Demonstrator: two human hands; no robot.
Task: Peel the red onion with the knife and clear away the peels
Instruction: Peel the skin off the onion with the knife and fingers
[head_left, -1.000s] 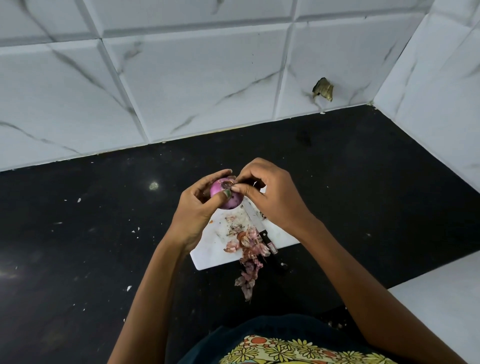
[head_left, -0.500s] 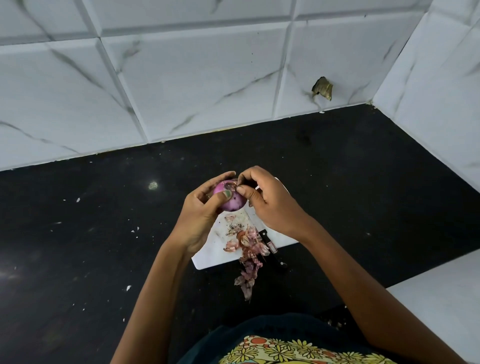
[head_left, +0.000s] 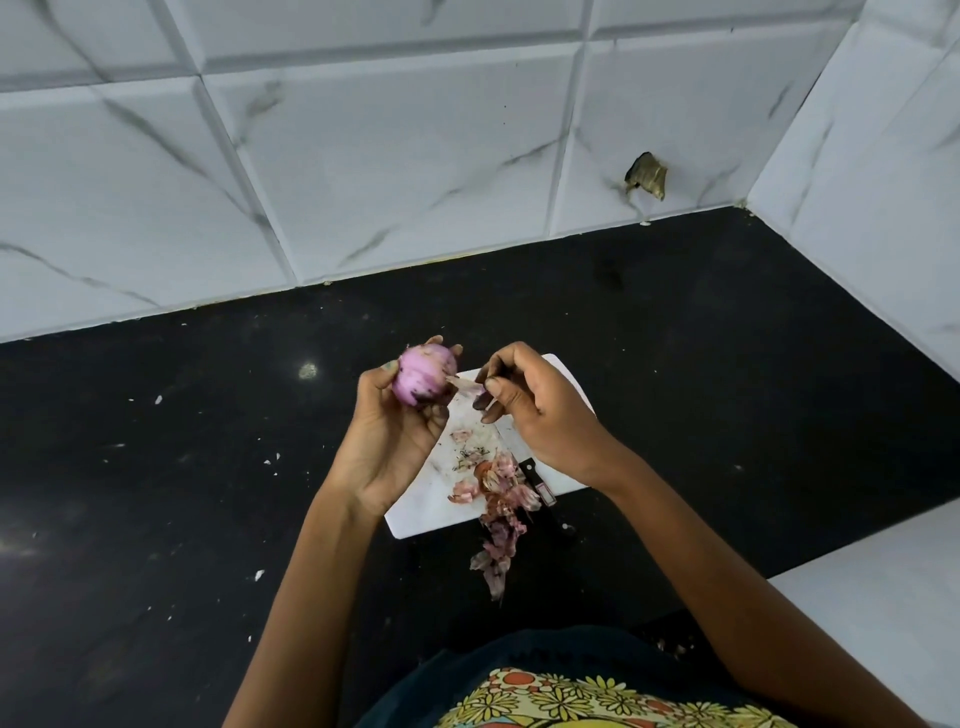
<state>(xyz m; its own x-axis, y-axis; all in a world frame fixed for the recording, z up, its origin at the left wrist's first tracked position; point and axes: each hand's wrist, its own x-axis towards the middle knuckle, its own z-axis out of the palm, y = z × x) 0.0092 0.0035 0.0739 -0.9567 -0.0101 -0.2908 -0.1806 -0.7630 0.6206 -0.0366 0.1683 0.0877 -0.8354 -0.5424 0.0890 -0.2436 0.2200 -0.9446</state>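
My left hand (head_left: 395, 441) grips a pale purple, partly peeled red onion (head_left: 423, 375) above the counter. My right hand (head_left: 530, 405) pinches a thin strip of peel (head_left: 466, 385) between thumb and forefinger; the strip still reaches the onion's right side. A black-handled knife (head_left: 537, 483) lies on the white cutting board (head_left: 421, 512), its blade mostly hidden under my right hand. A pile of reddish peels (head_left: 498, 488) covers the board's near edge and spills onto the black counter (head_left: 208, 467).
White marble-look tiles (head_left: 363, 156) form the back wall and the right corner wall. A broken hole (head_left: 645, 176) shows in the back tile. Small white flecks dot the counter at the left. A white surface (head_left: 883, 597) sits at the lower right.
My hands have come apart: the left turned the onion and shifted it left, and the right pulled a strip of peel away to the right.
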